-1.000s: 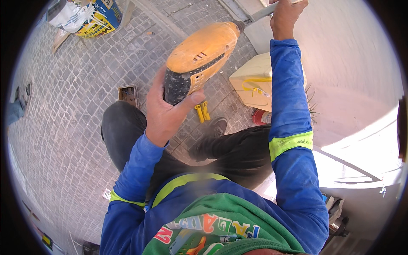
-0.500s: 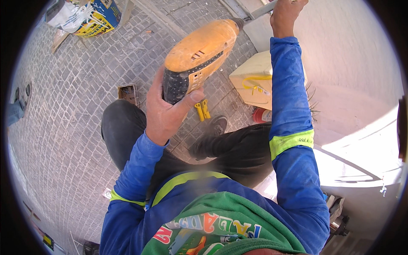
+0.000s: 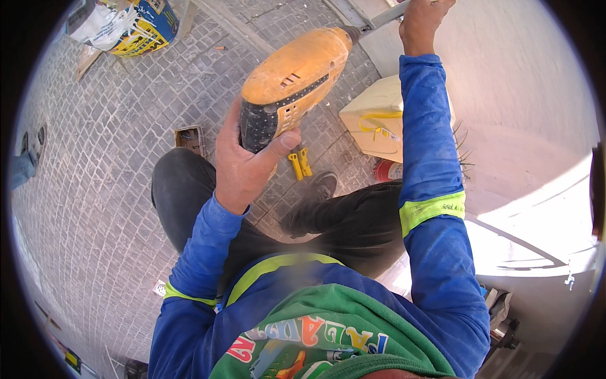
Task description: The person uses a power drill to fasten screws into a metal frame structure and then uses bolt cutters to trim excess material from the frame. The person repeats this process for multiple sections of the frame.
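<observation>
Orange drill [image 3: 298, 66] juts forward from the clasping left hand [image 3: 243, 163]; right hand [image 3: 421, 26] grips grey bar [image 3: 386, 15].

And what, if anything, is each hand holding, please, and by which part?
Left-hand fingers: the orange drill, at its black rear. Right-hand fingers: apparently the grey bar, hold unclear.

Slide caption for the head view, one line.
Over cobblestone paving, the left grip holds a dusty orange-and-black power drill; the right grip is at a grey bar.

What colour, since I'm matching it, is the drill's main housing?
The housing is orange-yellow, best seen in the head view.
</observation>
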`<action>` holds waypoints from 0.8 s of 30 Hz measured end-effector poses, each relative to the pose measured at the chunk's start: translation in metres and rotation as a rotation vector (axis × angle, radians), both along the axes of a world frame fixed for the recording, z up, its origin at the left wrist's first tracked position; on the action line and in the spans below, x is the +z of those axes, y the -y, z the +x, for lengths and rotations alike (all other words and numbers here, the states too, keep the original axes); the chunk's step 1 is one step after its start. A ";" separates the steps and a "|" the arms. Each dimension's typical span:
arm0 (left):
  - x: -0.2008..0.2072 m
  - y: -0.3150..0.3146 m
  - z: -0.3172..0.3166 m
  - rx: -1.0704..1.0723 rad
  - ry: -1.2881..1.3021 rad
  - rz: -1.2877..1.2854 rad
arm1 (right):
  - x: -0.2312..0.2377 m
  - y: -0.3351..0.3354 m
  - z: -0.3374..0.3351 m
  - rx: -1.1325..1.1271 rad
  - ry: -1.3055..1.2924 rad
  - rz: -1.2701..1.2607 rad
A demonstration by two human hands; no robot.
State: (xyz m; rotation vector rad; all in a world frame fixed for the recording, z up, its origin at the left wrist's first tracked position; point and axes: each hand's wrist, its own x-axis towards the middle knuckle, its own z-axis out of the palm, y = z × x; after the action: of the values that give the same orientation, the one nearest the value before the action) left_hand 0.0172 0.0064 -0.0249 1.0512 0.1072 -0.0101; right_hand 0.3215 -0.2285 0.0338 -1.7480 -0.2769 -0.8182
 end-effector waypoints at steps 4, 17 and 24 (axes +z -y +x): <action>-0.002 0.003 -0.001 0.019 0.010 0.011 | 0.000 0.001 0.000 0.019 -0.008 0.018; -0.005 0.004 0.000 0.039 0.034 -0.014 | 0.002 0.000 -0.003 0.052 -0.011 0.046; -0.011 0.002 0.002 0.045 0.043 -0.030 | 0.004 -0.001 -0.007 0.077 -0.027 0.069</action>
State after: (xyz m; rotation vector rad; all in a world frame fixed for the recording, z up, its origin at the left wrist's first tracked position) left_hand 0.0191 0.0040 -0.0358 1.0178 0.0913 0.0519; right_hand 0.3147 -0.2272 0.0377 -1.6723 -0.2926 -0.7394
